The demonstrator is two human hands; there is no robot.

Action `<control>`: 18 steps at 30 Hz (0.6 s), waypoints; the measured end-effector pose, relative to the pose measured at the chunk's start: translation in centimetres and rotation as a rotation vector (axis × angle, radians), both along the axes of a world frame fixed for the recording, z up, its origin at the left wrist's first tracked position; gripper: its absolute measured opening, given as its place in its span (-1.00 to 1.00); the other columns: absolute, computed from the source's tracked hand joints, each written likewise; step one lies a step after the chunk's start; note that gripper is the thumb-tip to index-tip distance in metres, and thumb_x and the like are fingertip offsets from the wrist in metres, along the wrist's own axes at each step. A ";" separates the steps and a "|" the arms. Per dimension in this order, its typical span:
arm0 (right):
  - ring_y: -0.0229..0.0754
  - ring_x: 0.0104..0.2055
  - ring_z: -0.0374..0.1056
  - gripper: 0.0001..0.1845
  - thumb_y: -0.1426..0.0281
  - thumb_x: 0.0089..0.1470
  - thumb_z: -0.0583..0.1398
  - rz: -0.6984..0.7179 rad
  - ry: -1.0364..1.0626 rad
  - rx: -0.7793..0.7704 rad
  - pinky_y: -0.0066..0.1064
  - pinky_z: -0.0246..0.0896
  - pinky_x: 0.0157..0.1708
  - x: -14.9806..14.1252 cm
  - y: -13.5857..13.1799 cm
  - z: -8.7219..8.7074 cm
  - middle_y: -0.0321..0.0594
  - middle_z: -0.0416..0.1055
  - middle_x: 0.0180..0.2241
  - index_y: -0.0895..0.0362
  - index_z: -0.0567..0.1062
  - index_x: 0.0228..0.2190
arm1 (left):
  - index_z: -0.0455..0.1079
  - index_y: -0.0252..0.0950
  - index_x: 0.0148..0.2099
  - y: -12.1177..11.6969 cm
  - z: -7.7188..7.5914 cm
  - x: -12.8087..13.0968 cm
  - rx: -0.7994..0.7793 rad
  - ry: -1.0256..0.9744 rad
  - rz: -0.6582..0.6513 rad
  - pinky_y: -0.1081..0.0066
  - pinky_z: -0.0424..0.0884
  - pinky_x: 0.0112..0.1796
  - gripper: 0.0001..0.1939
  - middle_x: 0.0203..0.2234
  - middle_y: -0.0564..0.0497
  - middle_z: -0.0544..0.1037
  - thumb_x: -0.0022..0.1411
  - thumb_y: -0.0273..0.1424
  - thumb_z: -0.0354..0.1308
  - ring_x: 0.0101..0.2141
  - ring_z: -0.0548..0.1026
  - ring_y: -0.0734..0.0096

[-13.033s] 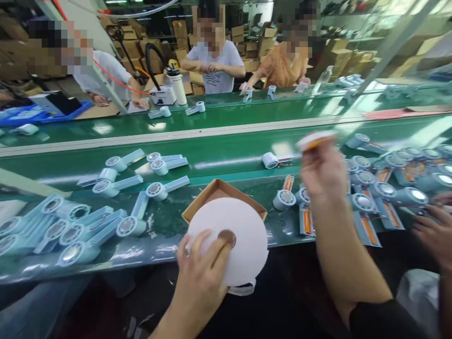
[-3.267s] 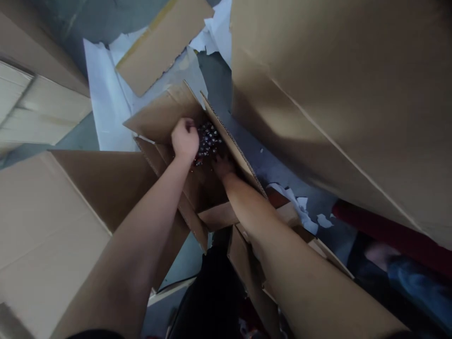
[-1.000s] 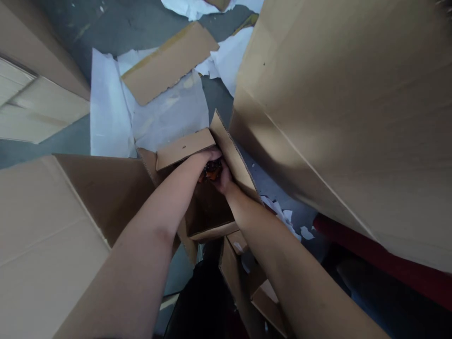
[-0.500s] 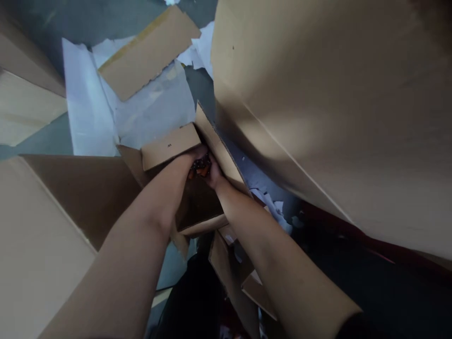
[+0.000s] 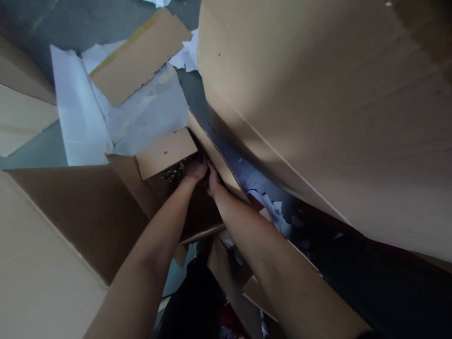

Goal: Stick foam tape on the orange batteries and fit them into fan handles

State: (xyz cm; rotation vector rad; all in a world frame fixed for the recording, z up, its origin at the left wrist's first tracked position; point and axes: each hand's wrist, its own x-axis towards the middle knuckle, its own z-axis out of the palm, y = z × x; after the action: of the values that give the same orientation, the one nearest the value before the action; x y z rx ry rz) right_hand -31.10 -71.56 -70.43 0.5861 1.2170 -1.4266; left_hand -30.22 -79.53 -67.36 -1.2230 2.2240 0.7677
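Both of my hands reach down into an open cardboard box point(image 5: 203, 231), close together by its right wall. My left hand point(image 5: 196, 169) is closed, with its fingers curled down and mostly hidden. Against it is my right hand point(image 5: 213, 180), thumb up and fingers out of sight. Something dark sits between the two palms, too shadowed to name. Left of my left hand, small dark pieces with shiny dots point(image 5: 173, 174) lie in the box, partly under a folded flap point(image 5: 165, 153) marked with a small letter.
A large carton point(image 5: 318, 117) stands close on the right, and another open carton point(image 5: 81, 207) on the left. White sheets point(image 5: 148, 113) and a loose cardboard piece point(image 5: 141, 56) lie on the floor beyond. More open cardboard point(image 5: 226, 273) is near my legs.
From a green workbench with a white roll, the view has moved to boxes on the floor. Lately my hands cupped dark and orange pieces; now my left hand has turned, baring pieces to its left.
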 end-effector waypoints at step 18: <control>-0.08 -0.12 0.49 -0.64 0.20 -0.06 0.36 -0.387 0.156 -0.119 -0.22 0.47 0.01 5.7 12.5 18.5 -0.27 0.58 -0.24 0.07 0.55 -0.20 | 0.34 -0.18 0.35 14.7 14.0 10.3 -0.106 0.972 0.054 0.12 0.46 0.12 -0.53 0.05 -0.15 0.45 0.45 -0.35 0.02 0.08 0.47 0.10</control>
State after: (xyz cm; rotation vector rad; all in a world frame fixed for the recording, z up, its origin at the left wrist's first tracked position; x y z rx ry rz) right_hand -25.35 -59.04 -51.88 0.6624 1.1706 -1.8865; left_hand -19.89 -64.84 -53.37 -1.0712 3.0068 1.5204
